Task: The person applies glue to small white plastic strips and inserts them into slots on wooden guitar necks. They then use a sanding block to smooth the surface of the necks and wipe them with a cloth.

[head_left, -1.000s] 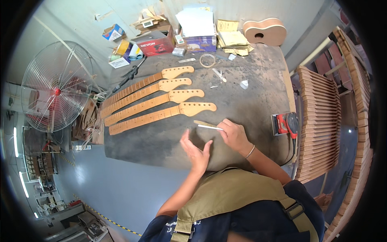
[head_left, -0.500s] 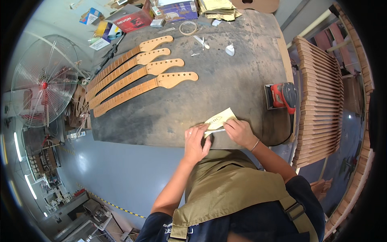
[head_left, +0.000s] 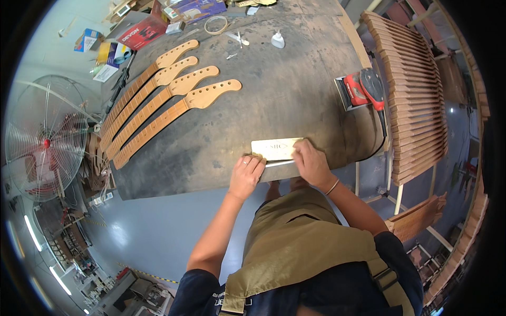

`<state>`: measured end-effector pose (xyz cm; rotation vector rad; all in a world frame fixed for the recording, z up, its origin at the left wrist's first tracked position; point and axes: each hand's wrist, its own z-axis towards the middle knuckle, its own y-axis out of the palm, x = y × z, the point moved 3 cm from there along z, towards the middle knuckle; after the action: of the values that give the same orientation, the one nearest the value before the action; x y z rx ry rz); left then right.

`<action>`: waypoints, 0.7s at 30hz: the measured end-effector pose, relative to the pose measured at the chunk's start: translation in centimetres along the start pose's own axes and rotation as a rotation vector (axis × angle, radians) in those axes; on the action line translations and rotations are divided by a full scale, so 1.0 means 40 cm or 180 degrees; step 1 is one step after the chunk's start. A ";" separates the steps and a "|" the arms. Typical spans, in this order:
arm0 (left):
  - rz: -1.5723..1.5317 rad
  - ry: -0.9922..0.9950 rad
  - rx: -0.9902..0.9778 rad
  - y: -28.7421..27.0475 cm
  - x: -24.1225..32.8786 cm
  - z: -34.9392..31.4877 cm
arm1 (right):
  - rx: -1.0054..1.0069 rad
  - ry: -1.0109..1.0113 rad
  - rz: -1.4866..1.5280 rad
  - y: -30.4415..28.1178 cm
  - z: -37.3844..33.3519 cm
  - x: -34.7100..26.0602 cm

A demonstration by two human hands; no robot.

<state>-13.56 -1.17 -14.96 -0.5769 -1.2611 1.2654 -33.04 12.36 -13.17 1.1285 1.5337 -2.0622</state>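
A folded sheet of pale yellow sandpaper [head_left: 275,149] with dark print on its back is at the near edge of the workbench, a white edge showing beneath it. My left hand [head_left: 247,174] grips its lower left corner between thumb and fingers. The right end is pinched in my right hand [head_left: 313,164], whose fingers are slightly blurred. Farther left lie several guitar necks [head_left: 213,94] side by side, their headstocks pointing right and away from me. Off to the right, a red and black sander [head_left: 363,88] rests on the bench with its cord trailing over the edge.
Small items lie on the dark workbench [head_left: 295,105]: a tape roll [head_left: 215,25] and a white bottle-like piece [head_left: 278,39]. Boxes [head_left: 142,30] stand at the back left. A wire fan [head_left: 46,142] is at left; a rack of stacked wooden pieces [head_left: 411,100] stands right.
My view has shifted. The sandpaper, tilted before, now lies more level, its printed face wider in view. Both hands keep hold of it, spread slightly farther apart.
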 end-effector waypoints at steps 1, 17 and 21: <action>-0.0035 -0.0049 0.0026 0.002 0.001 -0.005 | 0.0057 0.0117 -0.0073 0.002 0.004 0.010; 0.0186 -0.0218 0.0168 0.028 0.010 -0.032 | 0.0210 -0.0674 -0.0782 0.070 -0.016 -0.003; 0.0171 -0.0135 0.0325 0.028 -0.001 -0.026 | 0.0487 -0.0649 -0.0795 0.071 -0.023 -0.003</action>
<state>-13.03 -0.58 -16.27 -0.5157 -1.2152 1.3847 -30.73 12.14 -15.01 0.7765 1.5016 -2.4108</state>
